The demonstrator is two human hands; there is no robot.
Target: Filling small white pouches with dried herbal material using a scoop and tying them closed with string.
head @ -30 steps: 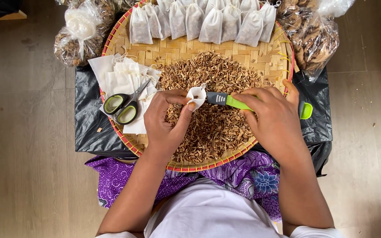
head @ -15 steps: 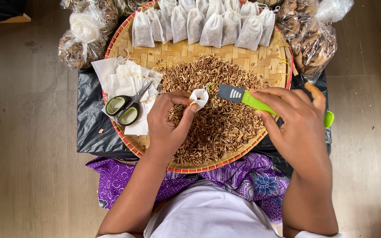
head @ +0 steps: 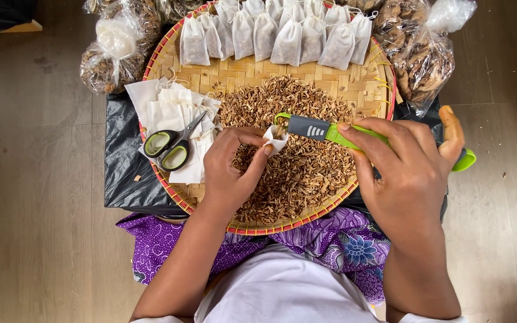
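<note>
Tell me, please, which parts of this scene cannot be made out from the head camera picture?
- Scoop head of the green-handled scoop: hidden in the small white pouch held by the left hand.
- Scoop handle middle: covered by the right hand.
- Clear bags and filled pouches: cut off by the top edge.
- Woven tray near rim: partly behind both hands.
</note>
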